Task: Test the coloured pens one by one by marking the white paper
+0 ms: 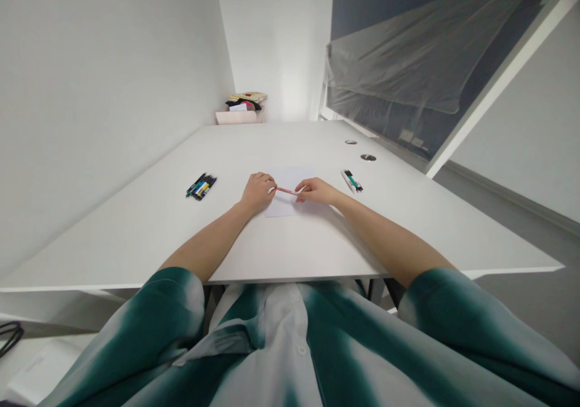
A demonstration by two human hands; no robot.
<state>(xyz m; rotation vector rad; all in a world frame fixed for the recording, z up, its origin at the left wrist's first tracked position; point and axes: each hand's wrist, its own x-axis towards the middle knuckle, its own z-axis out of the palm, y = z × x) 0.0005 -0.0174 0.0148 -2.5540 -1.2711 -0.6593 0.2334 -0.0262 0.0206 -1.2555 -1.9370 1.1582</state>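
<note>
A slim pinkish-red pen (286,190) spans the gap between my two hands, above a white sheet of paper (281,209). My left hand (259,191) grips its left end with fingers closed, the wrist low over the table by the paper's left edge. On the other end, the thumb and fingers of my right hand (316,191) pinch the pen over the paper's right part. Both hands partly cover the sheet and hide the pen's ends.
Several markers (201,186) lie bunched to the left on the white table (254,247). A few more pens (352,180) lie right of the paper. Two round cable holes (368,157) sit at the right rear. A pale box (236,117) with cloth items stands at the far end.
</note>
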